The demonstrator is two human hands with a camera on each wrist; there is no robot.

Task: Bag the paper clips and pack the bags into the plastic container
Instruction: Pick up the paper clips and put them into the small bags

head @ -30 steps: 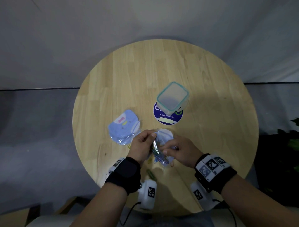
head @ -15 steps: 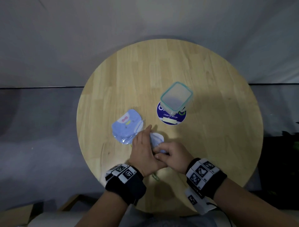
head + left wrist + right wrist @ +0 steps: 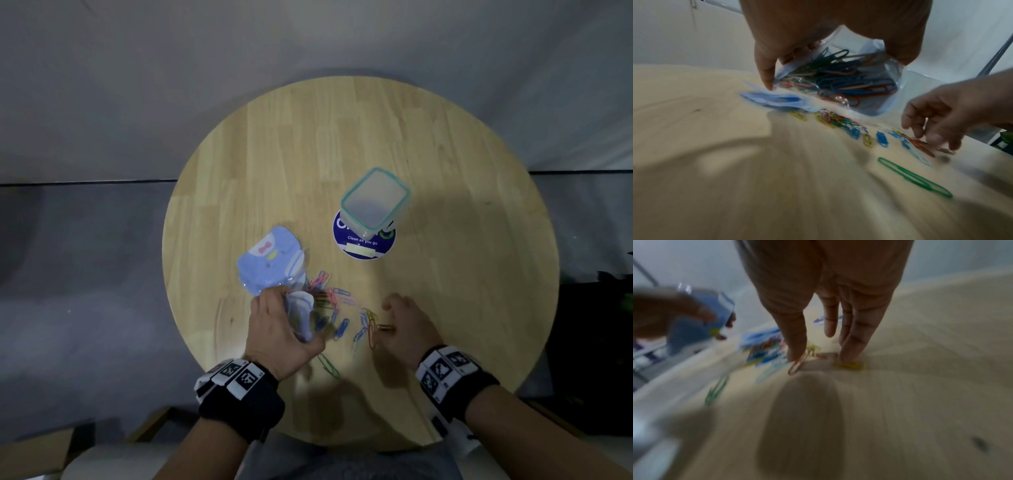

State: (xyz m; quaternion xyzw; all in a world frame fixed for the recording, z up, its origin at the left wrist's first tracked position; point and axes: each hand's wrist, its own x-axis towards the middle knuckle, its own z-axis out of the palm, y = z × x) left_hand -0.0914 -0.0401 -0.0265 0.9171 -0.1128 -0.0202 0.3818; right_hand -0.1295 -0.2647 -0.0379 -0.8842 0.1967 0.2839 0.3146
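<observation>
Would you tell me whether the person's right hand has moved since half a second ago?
Yes. The right hand has left the left hand and moved rightward, now below the blue round sticker.

loose clips [image 3: 337, 310] on table [image 3: 462, 274], container [image 3: 375, 202] behind

- You face a round wooden table [image 3: 359, 144] under dim light.
- Behind the table, a pale wall [image 3: 171, 68] meets grey floor [image 3: 85, 274].
- Right of the table, you see dark green foliage [image 3: 616, 301].
</observation>
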